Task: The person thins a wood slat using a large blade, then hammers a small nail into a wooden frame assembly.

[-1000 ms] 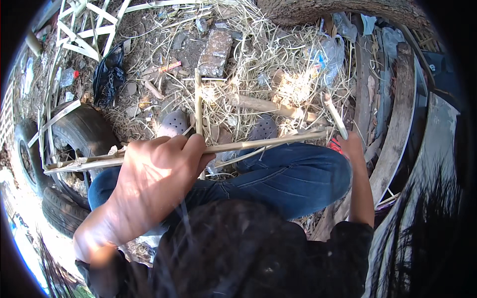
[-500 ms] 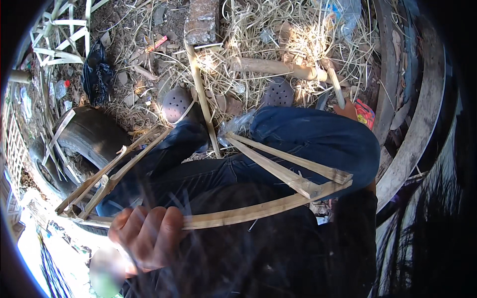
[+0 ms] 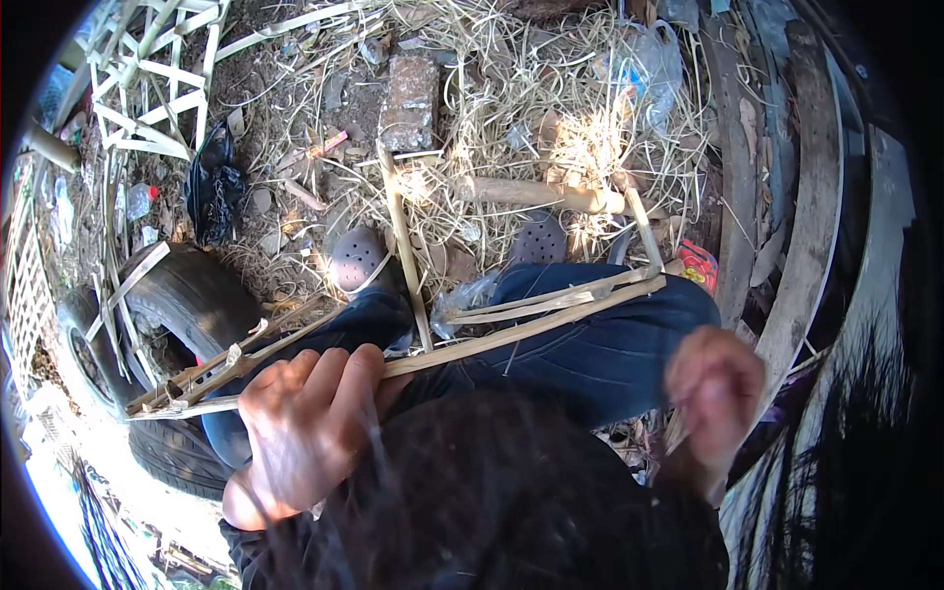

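Note:
My left hand (image 3: 313,405) is wrapped around a long split bamboo strip (image 3: 521,334), which lies across my lap. Thinner bamboo pieces (image 3: 246,366) fold back from its left end, and another pair of bamboo pieces (image 3: 556,303) joins it at the right end above my knee. A thin nail (image 3: 510,360) sticks out from the strip's middle. My right hand (image 3: 716,383) is raised off the strip beside my right thigh, its fingers curled together and slightly blurred; what they hold, if anything, is hidden.
A thick stick (image 3: 403,246) stands between my shoes, below a brick (image 3: 410,103). A round wooden piece (image 3: 541,194) and a slanting stick (image 3: 644,228) lie ahead. Old tyres (image 3: 192,295) and a black plastic bag (image 3: 212,187) are left; weathered planks (image 3: 811,216) border the right.
My right hand has come back from the ground beyond my right knee to beside my thigh. My left hand and the bamboo frame have shifted up and forward, the right end swinging farther away.

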`<state>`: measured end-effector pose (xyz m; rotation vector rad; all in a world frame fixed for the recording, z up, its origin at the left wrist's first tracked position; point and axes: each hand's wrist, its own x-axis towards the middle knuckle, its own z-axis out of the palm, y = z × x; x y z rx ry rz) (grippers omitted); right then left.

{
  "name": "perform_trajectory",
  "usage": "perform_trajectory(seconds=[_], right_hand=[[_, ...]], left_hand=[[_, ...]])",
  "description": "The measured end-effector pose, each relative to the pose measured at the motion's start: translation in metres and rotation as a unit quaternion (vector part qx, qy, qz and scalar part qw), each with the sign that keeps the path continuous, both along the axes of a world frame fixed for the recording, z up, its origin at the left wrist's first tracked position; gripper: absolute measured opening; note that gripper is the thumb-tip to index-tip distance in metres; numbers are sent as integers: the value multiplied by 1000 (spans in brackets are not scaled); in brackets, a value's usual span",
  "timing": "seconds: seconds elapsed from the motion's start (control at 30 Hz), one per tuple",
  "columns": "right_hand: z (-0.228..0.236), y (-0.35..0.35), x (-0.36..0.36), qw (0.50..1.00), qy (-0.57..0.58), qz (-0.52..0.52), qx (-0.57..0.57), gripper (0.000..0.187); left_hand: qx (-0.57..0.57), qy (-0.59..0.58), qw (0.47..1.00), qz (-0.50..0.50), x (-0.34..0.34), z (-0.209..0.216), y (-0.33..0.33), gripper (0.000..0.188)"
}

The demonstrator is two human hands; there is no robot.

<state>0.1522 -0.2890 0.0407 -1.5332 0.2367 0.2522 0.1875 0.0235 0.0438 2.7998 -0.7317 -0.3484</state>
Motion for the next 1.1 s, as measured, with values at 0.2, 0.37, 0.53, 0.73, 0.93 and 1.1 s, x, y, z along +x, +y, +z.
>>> perform_trajectory(seconds=[0.2,0.37,0.53,0.73,0.93,1.1], right_hand=[[-54,90,-25,792,342,122,491,55],[-63,106,-25,659,370,62,652,49],[-77,110,-32,643,338,77,682,44],[-81,112,-36,599,317,73,732,42],[-88,113,-45,647,211,42,731,41],[-86,110,-29,649,232,93,718,43]], left_hand=[[1,-1,1000,-6,-2,1,1,24],[3,-11,1000,-8,-6,1,9,26],[-25,10,999,-33,-3,-1,16,28],[-29,57,997,-41,-2,-2,21,24],[-53,29,994,-87,1,-7,22,13],[-48,27,996,-76,1,-5,20,11]])
